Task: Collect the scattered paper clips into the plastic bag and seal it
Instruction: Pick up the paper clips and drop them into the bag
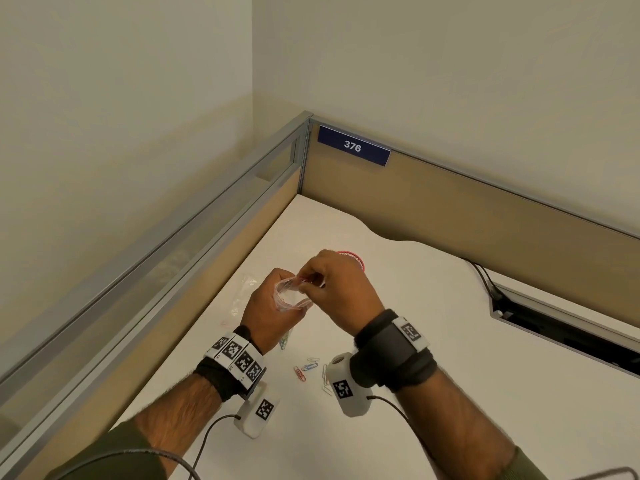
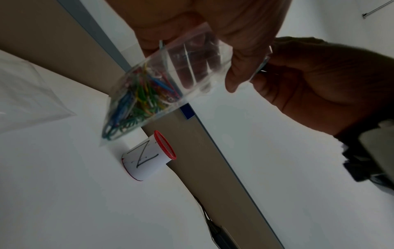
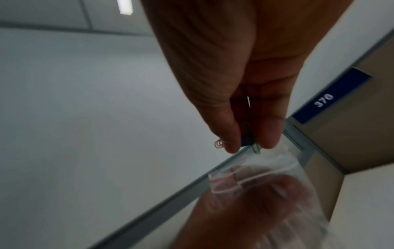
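My left hand (image 1: 273,303) grips a small clear plastic bag (image 1: 289,296) above the white desk, its mouth held open. In the left wrist view the plastic bag (image 2: 170,80) holds a heap of coloured paper clips (image 2: 138,101) at its bottom. My right hand (image 1: 329,282) hovers over the bag's mouth and pinches a few paper clips (image 3: 249,139) between thumb and fingers, just above the open bag rim (image 3: 245,170). Several loose paper clips (image 1: 308,367) lie on the desk below my wrists.
A white cup with a red mesh rim (image 2: 149,156) stands beyond my hands. Another clear bag (image 1: 246,289) lies flat at the left. Low beige partition walls (image 1: 450,202) close off the desk's left and far sides. A cable slot (image 1: 561,327) opens at the right.
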Motion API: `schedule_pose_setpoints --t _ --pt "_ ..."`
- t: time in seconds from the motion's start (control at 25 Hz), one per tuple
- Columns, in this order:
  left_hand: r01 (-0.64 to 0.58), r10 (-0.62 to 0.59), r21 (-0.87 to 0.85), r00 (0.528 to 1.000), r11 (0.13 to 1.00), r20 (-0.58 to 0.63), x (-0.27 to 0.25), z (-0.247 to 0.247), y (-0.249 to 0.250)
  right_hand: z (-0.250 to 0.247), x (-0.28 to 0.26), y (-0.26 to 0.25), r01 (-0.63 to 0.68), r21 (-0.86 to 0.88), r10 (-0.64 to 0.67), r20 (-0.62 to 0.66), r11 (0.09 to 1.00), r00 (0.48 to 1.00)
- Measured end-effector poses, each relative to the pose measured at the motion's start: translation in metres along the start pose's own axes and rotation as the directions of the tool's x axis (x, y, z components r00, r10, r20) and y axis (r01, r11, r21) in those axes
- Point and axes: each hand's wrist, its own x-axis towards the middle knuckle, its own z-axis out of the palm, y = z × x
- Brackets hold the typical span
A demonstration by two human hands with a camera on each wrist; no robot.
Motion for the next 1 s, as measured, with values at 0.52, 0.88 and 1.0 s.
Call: schedule_pose_setpoints --t 0.52,0.88,1.0 --pt "0.011 -0.012 -0.067 1.000 0.998 -0.021 -0.007 -0.011 -0.003 0.095 -0.053 0.088 -0.208 -0.186 0.255 0.281 0.960 0.925" --pt "0.004 -0.005 -0.039 1.000 0.999 -0.030 -0.003 -0.019 -0.007 0.158 -0.062 0.102 -0.008 -0.330 0.153 0.416 0.944 0.897" --pt "0.028 -0.030 -0.058 0.999 0.998 -0.035 -0.001 -0.020 -0.012 0.143 -0.068 0.121 -0.073 -0.324 0.201 0.379 0.943 0.903"
